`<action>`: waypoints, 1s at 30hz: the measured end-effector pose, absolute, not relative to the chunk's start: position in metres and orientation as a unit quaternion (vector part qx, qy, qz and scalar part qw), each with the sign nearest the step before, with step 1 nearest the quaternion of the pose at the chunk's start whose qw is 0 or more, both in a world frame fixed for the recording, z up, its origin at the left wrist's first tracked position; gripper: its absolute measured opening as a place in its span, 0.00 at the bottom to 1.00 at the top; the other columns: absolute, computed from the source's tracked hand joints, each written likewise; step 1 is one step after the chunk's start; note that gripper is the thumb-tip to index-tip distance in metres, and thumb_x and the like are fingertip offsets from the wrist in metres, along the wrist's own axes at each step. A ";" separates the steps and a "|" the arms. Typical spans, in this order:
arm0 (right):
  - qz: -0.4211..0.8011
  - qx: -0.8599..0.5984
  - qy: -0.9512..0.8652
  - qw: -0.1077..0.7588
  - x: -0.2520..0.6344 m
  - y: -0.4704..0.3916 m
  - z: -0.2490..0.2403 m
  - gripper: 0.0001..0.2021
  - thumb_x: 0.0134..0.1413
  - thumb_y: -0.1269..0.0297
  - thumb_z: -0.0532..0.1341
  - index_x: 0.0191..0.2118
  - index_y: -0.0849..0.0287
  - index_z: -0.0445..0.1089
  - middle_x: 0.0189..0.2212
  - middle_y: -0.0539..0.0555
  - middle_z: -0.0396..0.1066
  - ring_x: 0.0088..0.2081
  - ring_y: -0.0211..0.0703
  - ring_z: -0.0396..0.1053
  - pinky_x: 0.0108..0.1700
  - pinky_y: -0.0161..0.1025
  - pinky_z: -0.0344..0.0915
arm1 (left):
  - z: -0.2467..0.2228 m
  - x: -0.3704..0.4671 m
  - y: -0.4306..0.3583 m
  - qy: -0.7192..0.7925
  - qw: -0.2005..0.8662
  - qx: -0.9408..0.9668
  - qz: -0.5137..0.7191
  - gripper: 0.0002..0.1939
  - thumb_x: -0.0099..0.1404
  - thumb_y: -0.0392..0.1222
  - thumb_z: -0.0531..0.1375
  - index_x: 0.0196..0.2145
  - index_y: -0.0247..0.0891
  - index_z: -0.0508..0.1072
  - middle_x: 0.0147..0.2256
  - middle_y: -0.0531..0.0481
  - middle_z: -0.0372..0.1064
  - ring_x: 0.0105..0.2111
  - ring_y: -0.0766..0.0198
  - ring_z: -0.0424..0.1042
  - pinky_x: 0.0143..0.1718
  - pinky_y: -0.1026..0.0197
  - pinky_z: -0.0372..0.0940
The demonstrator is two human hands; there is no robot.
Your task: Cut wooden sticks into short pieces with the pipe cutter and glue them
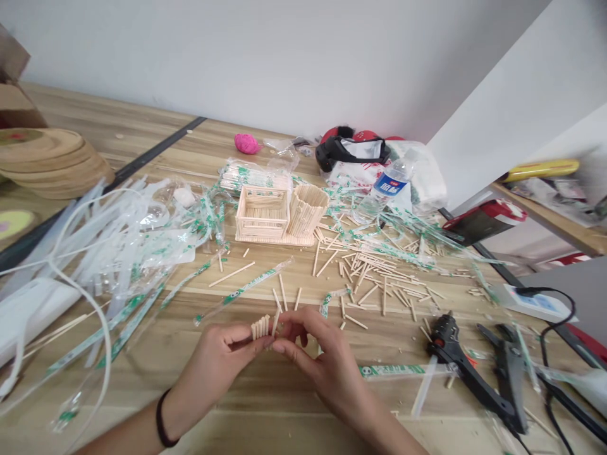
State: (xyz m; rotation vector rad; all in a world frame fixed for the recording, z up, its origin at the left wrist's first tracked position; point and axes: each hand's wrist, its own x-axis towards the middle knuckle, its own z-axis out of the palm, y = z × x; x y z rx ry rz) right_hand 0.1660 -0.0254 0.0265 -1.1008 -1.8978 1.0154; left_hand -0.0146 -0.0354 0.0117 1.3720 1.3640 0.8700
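My left hand (222, 354) pinches a small row of short wooden sticks (260, 327) side by side, near the table's front. A single short stick (275, 320) stands nearly upright at the right end of that row, with the fingertips of my right hand (315, 351) closed at its lower end. Beyond my hands stands a stick-built piece: an open rectangular box (262, 213) beside a round stick cup (308, 210), both on a flat stick base (275, 240). Loose cut sticks (374, 272) lie scattered to the right of it.
A black glue gun (462, 366) and black-handled cutters (508, 373) lie at the right, near a power strip (533, 305). Glue sticks and wrappers (137, 234) cover the left. A plastic bottle (386, 186), pink yarn (247, 144) and a black headset (351, 150) are at the back.
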 end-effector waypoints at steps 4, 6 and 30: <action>0.387 -0.425 -0.734 0.362 0.167 -0.026 0.026 0.02 0.56 0.67 0.61 0.37 0.55 0.69 0.30 0.48 0.68 0.31 0.34 0.64 0.33 0.31 0.60 | 0.009 -0.013 -0.039 0.531 0.450 0.626 0.352 0.10 0.59 0.43 0.61 0.24 0.39 0.80 0.21 0.55 0.73 0.24 0.62 0.70 0.26 0.65 0.64; 0.380 -0.429 -0.739 0.354 0.168 -0.025 0.026 0.02 0.57 0.69 0.60 0.34 0.56 0.70 0.28 0.48 0.68 0.30 0.34 0.65 0.33 0.31 0.61 | 0.006 -0.013 -0.040 0.514 0.443 0.648 0.346 0.10 0.60 0.42 0.59 0.28 0.40 0.80 0.23 0.54 0.74 0.27 0.61 0.72 0.29 0.65 0.66; 0.378 -0.474 -0.740 0.292 0.167 -0.026 0.028 0.05 0.54 0.66 0.63 0.28 0.58 0.72 0.23 0.48 0.70 0.26 0.35 0.67 0.30 0.31 0.60 | 0.011 -0.013 -0.040 0.497 0.473 0.651 0.324 0.13 0.61 0.36 0.60 0.39 0.51 0.79 0.37 0.57 0.79 0.37 0.61 0.77 0.40 0.67 0.66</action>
